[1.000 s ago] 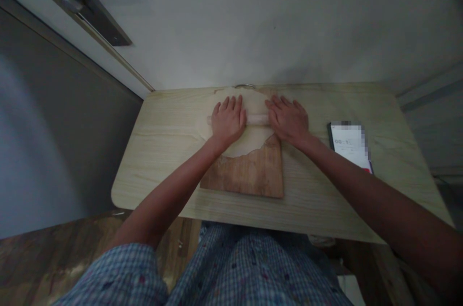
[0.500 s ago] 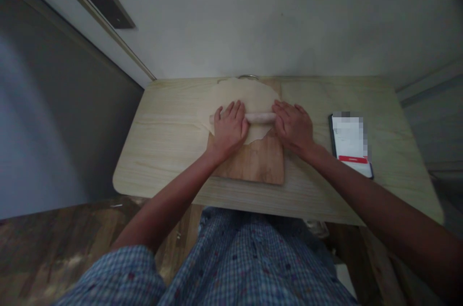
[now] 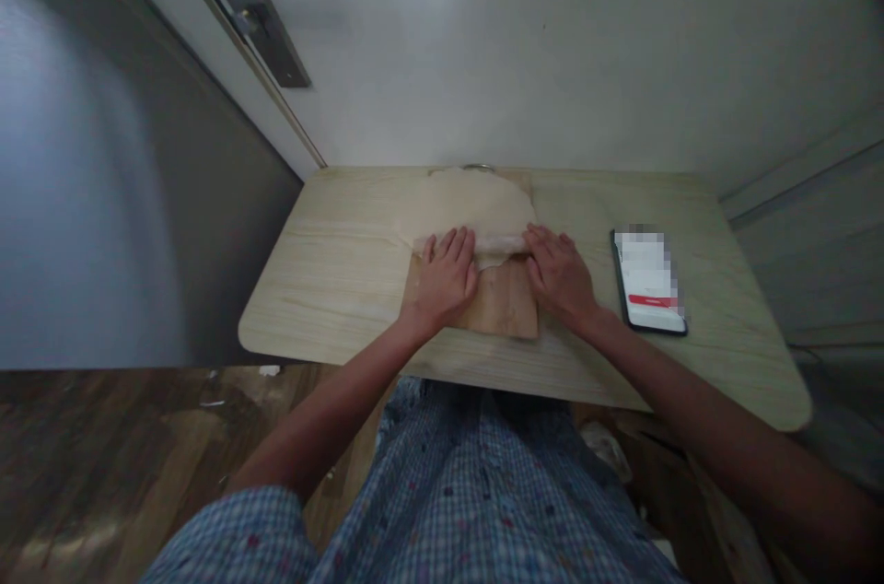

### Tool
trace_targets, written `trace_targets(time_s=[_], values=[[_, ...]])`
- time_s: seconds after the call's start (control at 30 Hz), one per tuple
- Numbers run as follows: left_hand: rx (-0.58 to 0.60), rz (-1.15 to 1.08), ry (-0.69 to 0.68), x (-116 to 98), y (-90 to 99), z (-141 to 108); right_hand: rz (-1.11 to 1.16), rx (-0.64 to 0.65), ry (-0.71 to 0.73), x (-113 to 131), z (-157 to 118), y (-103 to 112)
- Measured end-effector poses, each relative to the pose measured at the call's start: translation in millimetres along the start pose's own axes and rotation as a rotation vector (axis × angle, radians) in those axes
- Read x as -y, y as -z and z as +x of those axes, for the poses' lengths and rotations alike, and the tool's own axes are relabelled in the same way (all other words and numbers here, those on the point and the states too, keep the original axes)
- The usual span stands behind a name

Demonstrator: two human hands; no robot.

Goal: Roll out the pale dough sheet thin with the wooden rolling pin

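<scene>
One dough sheet—pale, thin, uneven-edged—under rolling pin; left fingers, right fingers extended, slightly apart, across it.

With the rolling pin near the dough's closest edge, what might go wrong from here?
The dough reaches past the left edge of the wooden board, so it might crease or tear there under the rolling pin.

The right forearm appears close to the phone, so a sideways swing might bump it.
</scene>
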State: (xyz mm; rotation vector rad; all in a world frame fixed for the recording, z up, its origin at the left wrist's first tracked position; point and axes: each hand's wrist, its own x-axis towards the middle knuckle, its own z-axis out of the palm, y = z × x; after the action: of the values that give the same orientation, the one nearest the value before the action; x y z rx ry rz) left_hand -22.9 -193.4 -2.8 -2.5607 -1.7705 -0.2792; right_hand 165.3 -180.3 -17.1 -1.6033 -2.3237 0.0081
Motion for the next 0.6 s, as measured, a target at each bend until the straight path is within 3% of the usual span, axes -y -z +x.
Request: trace_targets(time_s=[0.3, 0.43, 0.6], values=[[-0.036, 0.030, -0.030, -9.1, -1.6, -29.5, 0.013, -0.034, 0.100, -1.9, -26.1, 2.3], [-0.028, 0.060, -0.058, 0.1, 2.1, -16.7, -0.006, 0.015, 0.083, -5.0, -8.5, 3.6], [0.011, 0.067, -0.029, 17.6, -1.2, 17.1, -0.036, 0.095, 0.001, -7.8, 30.5, 3.1]])
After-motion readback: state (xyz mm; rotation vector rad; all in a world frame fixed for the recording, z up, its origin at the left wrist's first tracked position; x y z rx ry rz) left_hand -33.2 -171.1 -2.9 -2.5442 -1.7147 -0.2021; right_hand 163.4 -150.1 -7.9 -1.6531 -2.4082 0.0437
